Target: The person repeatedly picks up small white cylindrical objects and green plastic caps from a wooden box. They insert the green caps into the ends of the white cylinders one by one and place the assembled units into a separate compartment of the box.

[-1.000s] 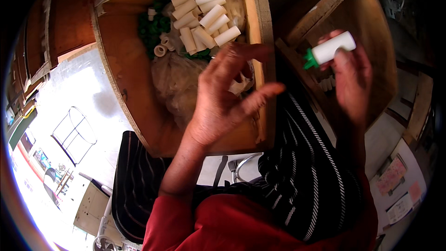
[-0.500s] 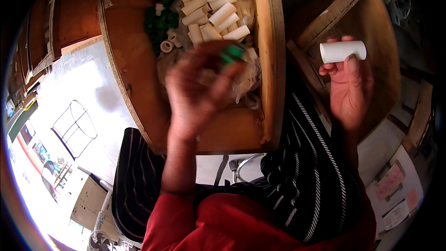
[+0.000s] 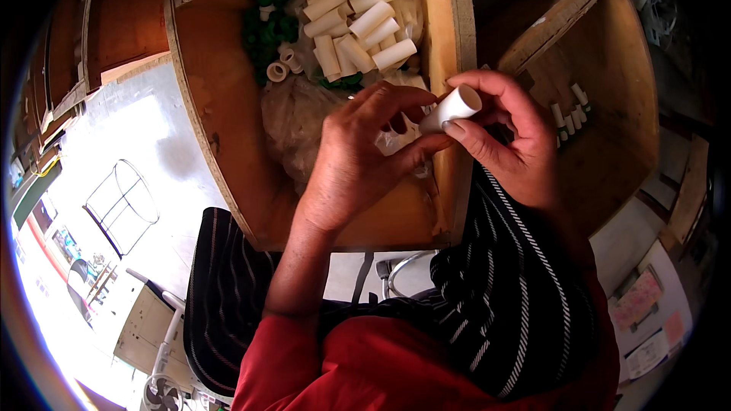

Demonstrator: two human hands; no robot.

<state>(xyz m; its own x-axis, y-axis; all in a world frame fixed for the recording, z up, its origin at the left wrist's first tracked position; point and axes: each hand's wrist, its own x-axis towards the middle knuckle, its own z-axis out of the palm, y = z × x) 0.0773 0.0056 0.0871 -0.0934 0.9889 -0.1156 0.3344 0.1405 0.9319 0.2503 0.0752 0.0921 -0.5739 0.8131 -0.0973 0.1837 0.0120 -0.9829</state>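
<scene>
1. Evidently, the right hand (image 3: 510, 133) has a white plastic tube (image 3: 451, 109) pinched between thumb and fingers, its open mouth tipped to the far right; gripping across the sides seems to leave that mouth uncovered.
2. The left hand (image 3: 373, 133) curls its thumb and fingers at the tube's near-left end, probably to steady it. The fingers hide that end, so I cannot tell whether they close on the tube itself or on a smaller piece.
3. The tube is held above the right wall of the left wooden box (image 3: 209, 99), likely because both hands meet easily there.
4. At that box's far end, loose white tubes (image 3: 369, 19) lie stacked, many side by side, presumably for picking singly. Green plastic pieces (image 3: 278, 23) sit left of them, white ring fittings (image 3: 277, 71) just nearer and a crumpled clear plastic bag (image 3: 289, 129) nearer again, apparently keeping kinds roughly apart.
5. The right wooden box (image 3: 628, 91) holds a few white tubes (image 3: 569, 123), grouped toward its left side, perhaps because the right hand reaches there readily.
6. Striped trousers (image 3: 525, 289) flank the left box's near edge, suggesting it is placed for close reach.
</scene>
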